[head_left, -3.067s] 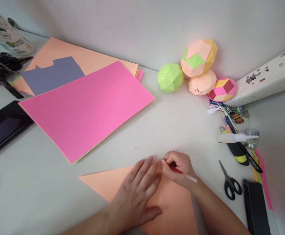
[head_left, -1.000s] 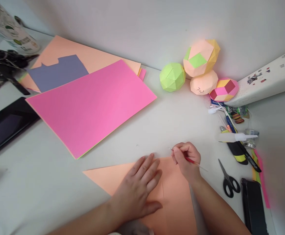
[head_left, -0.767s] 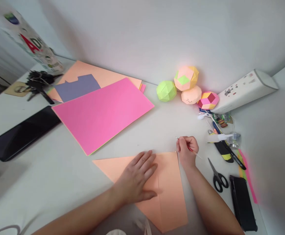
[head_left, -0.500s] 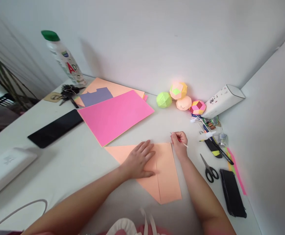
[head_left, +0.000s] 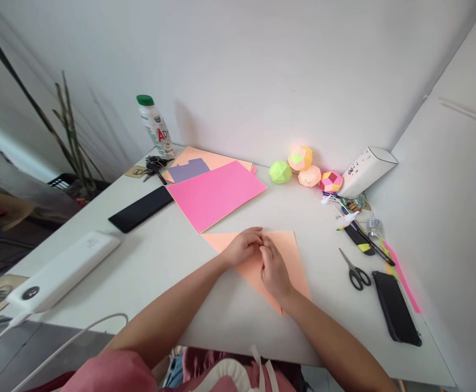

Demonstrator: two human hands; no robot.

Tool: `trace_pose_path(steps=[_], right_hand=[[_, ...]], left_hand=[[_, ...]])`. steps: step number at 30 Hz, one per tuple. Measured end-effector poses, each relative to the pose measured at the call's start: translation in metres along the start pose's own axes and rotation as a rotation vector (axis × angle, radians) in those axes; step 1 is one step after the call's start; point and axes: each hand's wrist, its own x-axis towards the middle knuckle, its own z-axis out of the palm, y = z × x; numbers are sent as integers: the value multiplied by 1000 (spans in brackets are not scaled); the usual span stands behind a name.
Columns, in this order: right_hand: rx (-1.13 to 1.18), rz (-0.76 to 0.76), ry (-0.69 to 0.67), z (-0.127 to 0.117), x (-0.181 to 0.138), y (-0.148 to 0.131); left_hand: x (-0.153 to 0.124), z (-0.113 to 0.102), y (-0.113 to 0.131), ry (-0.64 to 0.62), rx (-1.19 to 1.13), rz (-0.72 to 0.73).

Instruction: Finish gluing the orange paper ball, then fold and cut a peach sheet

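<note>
My left hand (head_left: pixel 244 247) and my right hand (head_left: pixel 274 268) meet over a peach paper sheet (head_left: pixel 285 242) on the white table. Their fingertips are drawn together and touch. A bit of a thin red stick-like tool (head_left: pixel 263 267) shows beside my right palm; most of it is hidden in the closed fingers. What my left fingertips pinch, if anything, is hidden. Beneath my hands the sheet lies flat, its lower edge slanting to a point near my right wrist. Just behind it, a pink sheet (head_left: pixel 217 193) lies at an angle.
On the right are scissors (head_left: pixel 354 271), a black pouch (head_left: pixel 395 307), a cutter (head_left: pixel 359 240) and a white box (head_left: pixel 366 171). Several folded paper balls (head_left: pixel 280 172) stand by the wall. At left are a black tablet-like slab (head_left: pixel 140 209), a white device (head_left: pixel 66 269) and a bottle (head_left: pixel 156 128).
My right hand has moved left from the sheet's far right corner to meet my left hand. My left hand, flat before, has curled its fingers. The view has shifted.
</note>
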Motion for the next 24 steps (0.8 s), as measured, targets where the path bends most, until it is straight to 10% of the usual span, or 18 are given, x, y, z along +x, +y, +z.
trace_pose_path(steps=[10, 24], right_hand=[[-189, 12, -77, 1, 1, 5], [-228, -22, -179, 33, 8, -22]], left_hand=[[-75, -35, -31, -12, 148, -109], [-77, -27, -32, -82, 336, -124]])
